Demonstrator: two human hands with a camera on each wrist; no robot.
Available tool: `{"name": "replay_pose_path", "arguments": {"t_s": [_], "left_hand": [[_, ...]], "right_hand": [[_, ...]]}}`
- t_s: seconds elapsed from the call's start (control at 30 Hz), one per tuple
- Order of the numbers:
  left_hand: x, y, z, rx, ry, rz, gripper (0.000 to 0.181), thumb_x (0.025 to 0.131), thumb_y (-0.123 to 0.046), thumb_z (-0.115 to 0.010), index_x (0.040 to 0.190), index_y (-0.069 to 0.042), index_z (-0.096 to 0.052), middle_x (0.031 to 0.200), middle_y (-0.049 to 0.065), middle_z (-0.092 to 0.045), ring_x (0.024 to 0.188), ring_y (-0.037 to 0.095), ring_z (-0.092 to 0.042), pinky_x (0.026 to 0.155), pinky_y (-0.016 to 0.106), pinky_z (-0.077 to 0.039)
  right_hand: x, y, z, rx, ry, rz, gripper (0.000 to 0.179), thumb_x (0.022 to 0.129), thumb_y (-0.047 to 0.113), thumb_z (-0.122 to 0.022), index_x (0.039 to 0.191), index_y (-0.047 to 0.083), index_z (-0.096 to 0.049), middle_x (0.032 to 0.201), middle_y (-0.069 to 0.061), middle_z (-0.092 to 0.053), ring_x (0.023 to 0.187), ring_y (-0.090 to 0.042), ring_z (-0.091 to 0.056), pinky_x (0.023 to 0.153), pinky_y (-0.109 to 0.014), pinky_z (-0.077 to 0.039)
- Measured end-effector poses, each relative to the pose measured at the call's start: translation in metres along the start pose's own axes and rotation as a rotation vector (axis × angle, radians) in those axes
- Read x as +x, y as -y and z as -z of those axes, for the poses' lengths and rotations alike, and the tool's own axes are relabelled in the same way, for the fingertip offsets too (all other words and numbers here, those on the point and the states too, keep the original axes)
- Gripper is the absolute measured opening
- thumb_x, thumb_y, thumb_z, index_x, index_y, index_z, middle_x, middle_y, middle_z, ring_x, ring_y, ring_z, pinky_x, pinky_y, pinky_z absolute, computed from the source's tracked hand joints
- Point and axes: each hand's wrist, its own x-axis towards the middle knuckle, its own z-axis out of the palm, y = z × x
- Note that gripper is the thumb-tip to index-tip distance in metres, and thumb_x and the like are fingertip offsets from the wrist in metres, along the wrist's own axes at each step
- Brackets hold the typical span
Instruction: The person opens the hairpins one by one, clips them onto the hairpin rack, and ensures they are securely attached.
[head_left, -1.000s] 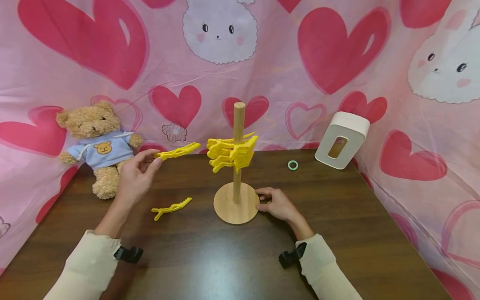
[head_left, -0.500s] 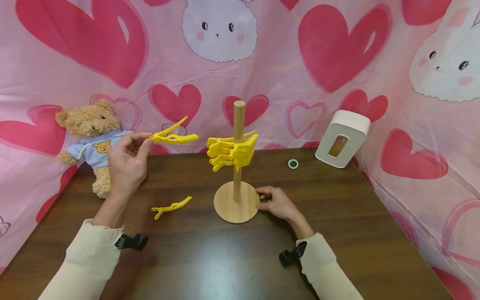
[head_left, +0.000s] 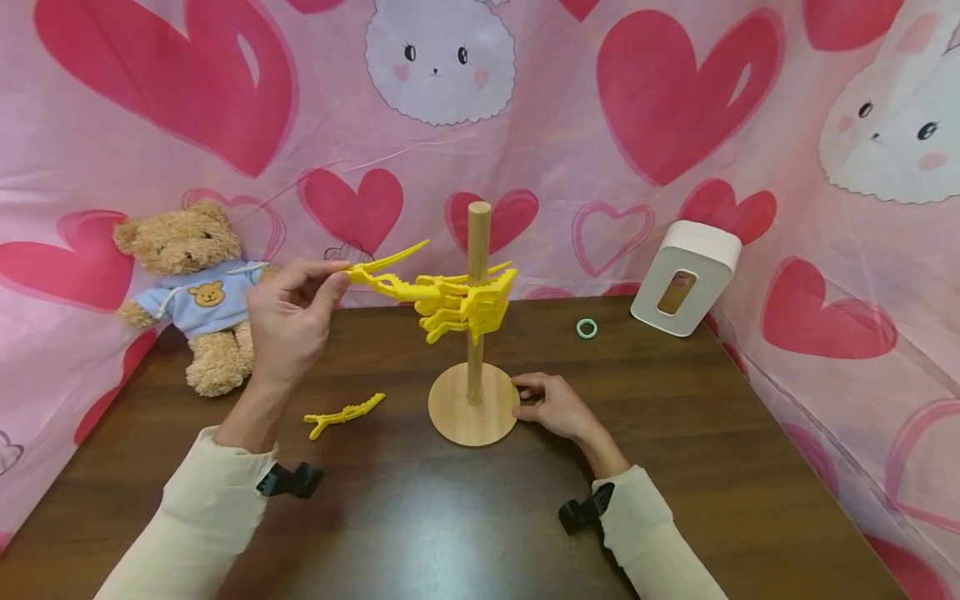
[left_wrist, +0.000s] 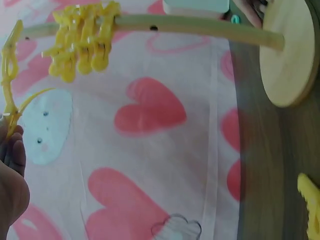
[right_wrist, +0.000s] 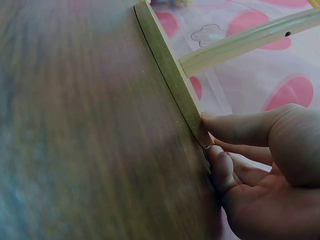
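My left hand [head_left: 292,325] pinches the tail end of a yellow hair clip [head_left: 386,284] between thumb and fingers. The clip's two arms are spread apart, and its tip points at the post, close to the clips there. Several yellow hair clips [head_left: 487,310] are clamped in a stack on the upright wooden post [head_left: 478,237]. My right hand [head_left: 557,407] holds the right edge of the round wooden base [head_left: 471,425]. In the right wrist view the thumb [right_wrist: 245,129] lies on the base's rim, with curled fingers at its edge. Another yellow hair clip [head_left: 343,415] lies left of the base.
A teddy bear [head_left: 213,308] in a blue top sits at the back left. Behind the post's right side lies a small green ring [head_left: 587,328]. A white box with a slot [head_left: 693,267] leans near the back right corner. Pink printed cloth backs the table.
My left hand has risen and then moved right toward the post with the hair clip. The clip's arms have spread from closed. My right hand stays at the base.
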Motion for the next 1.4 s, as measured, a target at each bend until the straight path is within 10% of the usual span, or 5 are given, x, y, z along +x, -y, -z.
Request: {"name": "replay_pose_path", "arguments": {"t_s": [0.23, 0.7, 1.4], "left_hand": [[0.0, -0.008, -0.022, -0.1, 0.046, 0.002, 0.017, 0.086, 0.014, -0.072, 0.102, 0.014, -0.073, 0.093, 0.003, -0.074, 0.079, 0.013, -0.065, 0.074, 0.02, -0.055], [-0.004, -0.013, -0.046, -0.132, 0.09, -0.034, 0.019, 0.083, 0.019, -0.071, 0.101, 0.012, -0.073, 0.09, 0.023, -0.071, 0.073, 0.01, -0.061, 0.066, 0.017, -0.05], [-0.005, -0.012, -0.063, -0.119, 0.147, -0.068, 0.021, 0.085, 0.013, -0.074, 0.105, 0.009, -0.073, 0.091, 0.017, -0.071, 0.075, 0.014, -0.056, 0.068, 0.018, -0.049]], "right_hand": [[0.0, -0.001, 0.0, -0.001, -0.004, -0.002, 0.047, 0.085, 0.001, -0.077, 0.13, -0.006, -0.064, 0.131, -0.02, -0.062, 0.105, -0.028, -0.062, 0.087, -0.036, -0.051], [0.0, -0.001, 0.0, -0.005, -0.005, 0.002, 0.046, 0.085, 0.0, -0.077, 0.129, -0.005, -0.065, 0.129, -0.019, -0.063, 0.104, -0.027, -0.062, 0.09, -0.038, -0.05], [0.0, 0.001, 0.0, -0.007, 0.0, -0.004, 0.046, 0.086, 0.002, -0.077, 0.13, -0.005, -0.065, 0.13, -0.02, -0.062, 0.104, -0.029, -0.062, 0.09, -0.041, -0.051]]}}
